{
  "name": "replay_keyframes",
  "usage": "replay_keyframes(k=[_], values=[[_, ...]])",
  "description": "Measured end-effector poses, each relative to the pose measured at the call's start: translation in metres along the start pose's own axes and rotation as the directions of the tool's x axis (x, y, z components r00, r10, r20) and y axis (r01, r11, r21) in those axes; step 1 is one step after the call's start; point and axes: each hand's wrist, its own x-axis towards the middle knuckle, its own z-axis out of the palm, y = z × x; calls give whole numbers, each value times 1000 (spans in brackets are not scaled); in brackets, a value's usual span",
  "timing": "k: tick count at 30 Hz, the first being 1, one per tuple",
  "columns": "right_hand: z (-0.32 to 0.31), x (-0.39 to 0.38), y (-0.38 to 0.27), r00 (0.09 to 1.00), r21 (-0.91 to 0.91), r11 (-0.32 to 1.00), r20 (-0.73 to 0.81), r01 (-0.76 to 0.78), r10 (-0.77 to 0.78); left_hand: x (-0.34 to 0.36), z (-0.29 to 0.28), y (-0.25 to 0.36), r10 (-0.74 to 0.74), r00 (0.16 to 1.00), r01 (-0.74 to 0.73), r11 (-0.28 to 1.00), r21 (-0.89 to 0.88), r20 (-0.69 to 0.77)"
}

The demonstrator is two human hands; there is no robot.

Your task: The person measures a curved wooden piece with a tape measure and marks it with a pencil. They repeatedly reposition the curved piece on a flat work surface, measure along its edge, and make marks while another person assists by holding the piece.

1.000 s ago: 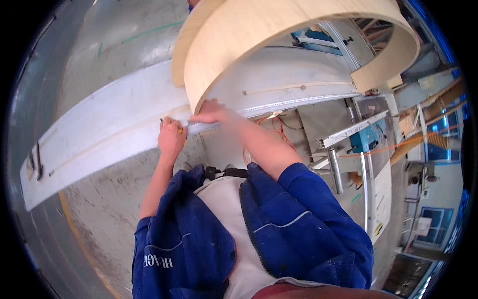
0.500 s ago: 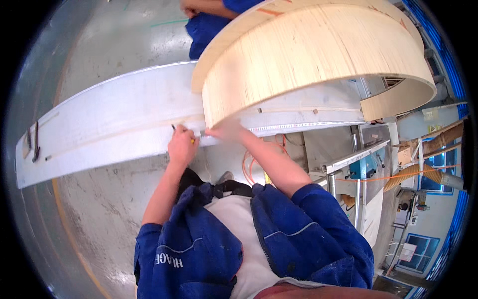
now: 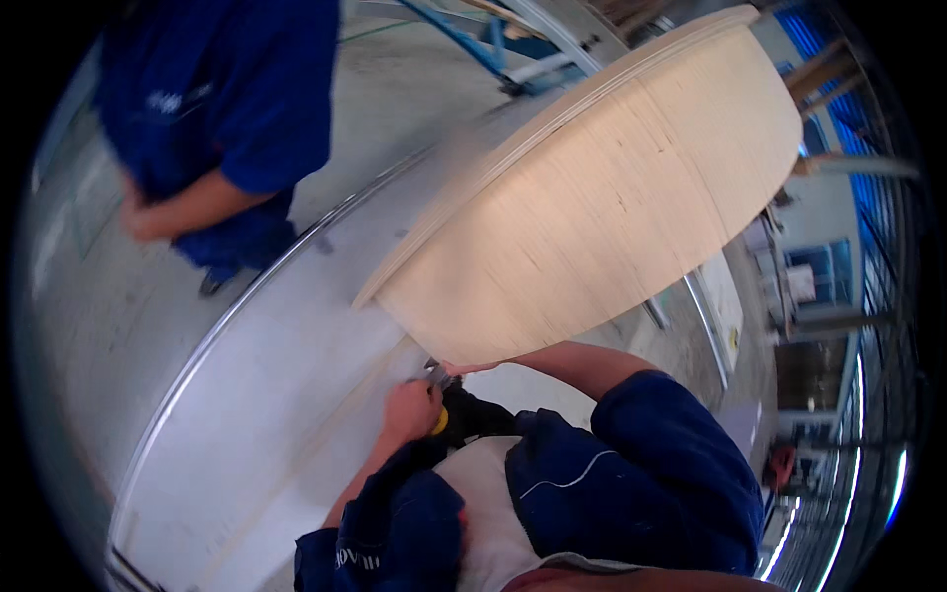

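A large curved plywood panel (image 3: 592, 207), pale and bent into an arc, stands on a long light-grey table (image 3: 266, 414). My left hand (image 3: 409, 409) is closed beside its near lower corner. Within that grip is a small tool with a metal end (image 3: 436, 375) and a yellow part (image 3: 440, 422); blur hides its exact kind. My right hand (image 3: 475, 368) is at the panel's lower edge, close to the metal end. The panel covers most of it, so how its fingers are bent does not show.
Across the table, at the left, stands a person in blue workwear (image 3: 217, 118), hands together in front. A blue and grey metal frame (image 3: 493, 49) is behind the panel. Windows (image 3: 819, 271) and workshop fittings line the right side.
My view has turned and come closer, so the table and panel slant more steeply. The other person now shows largely at the left. My hands remain near the panel's corner.
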Motion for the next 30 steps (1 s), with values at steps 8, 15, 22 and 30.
replay_keyframes(k=[8,15,22,30], values=[[-4,11,-35,996,-920,390,-72,-46,-53,5,-30,-19,59,987,-31,982,-188,146],[3,18,-41,996,-978,193,-84,-76,-32,24,-63,-13,57,904,59,965,-255,423],[20,22,-30,998,-986,-158,-53,-59,-36,34,-59,-23,137,863,25,950,-312,487],[20,13,-29,999,-913,-407,-46,-43,-3,36,-60,-23,143,856,9,957,-291,497]])
